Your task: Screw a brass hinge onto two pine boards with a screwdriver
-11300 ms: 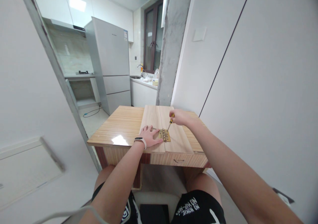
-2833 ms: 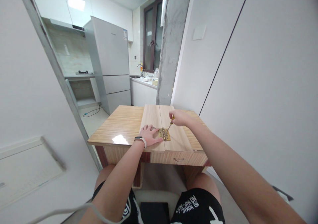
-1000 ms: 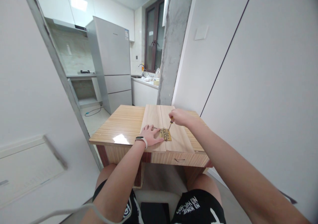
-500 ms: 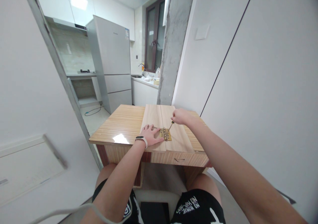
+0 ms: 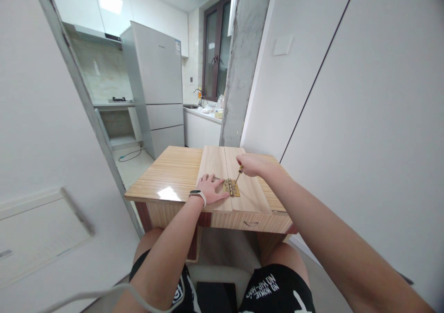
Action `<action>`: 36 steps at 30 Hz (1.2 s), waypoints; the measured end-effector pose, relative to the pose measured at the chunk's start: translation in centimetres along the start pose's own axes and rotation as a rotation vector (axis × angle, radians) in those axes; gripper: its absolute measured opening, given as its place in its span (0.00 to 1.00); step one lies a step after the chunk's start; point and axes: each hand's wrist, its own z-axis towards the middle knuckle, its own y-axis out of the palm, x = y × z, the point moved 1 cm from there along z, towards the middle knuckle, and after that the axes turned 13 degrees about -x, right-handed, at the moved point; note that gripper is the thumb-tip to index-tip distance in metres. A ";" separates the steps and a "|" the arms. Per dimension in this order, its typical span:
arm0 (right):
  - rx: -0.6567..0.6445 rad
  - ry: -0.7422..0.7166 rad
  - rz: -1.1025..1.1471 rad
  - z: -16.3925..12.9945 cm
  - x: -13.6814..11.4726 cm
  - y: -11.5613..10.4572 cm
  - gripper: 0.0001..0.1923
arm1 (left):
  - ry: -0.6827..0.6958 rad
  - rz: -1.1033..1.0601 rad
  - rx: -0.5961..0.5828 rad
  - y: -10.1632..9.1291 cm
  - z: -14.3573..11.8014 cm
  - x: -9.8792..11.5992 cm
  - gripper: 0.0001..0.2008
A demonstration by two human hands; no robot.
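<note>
A brass hinge (image 5: 231,188) lies across the seam between two pale wooden boards (image 5: 248,199) on the desk. My left hand (image 5: 209,189) rests flat on the left board with fingers spread, its thumb and index fingertip at the hinge's left leaf. A screwdriver (image 5: 238,176) is gripped near its handle by my right hand (image 5: 250,164). Its shaft slants down to the hinge's right leaf. The screw under the tip is too small to make out. A thin dark object (image 5: 218,178) shows by my left fingertips.
The boards lie on a wood-grain desk (image 5: 166,169) with a drawer (image 5: 250,222) in front. A white wall (image 5: 347,132) stands close on the right, another on the left. Beyond the desk are a fridge (image 5: 157,72) and a kitchen counter (image 5: 204,115). A pale cable (image 5: 104,291) crosses the lower left.
My right hand has shifted slightly left and turned about the screwdriver, whose shaft stays on the hinge's right leaf. My left hand has kept its place.
</note>
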 end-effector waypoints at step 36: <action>0.066 -0.060 -0.036 -0.2 0.6 0.5 0.07 | -0.004 0.009 0.013 0.3 0.3 -0.1 0.45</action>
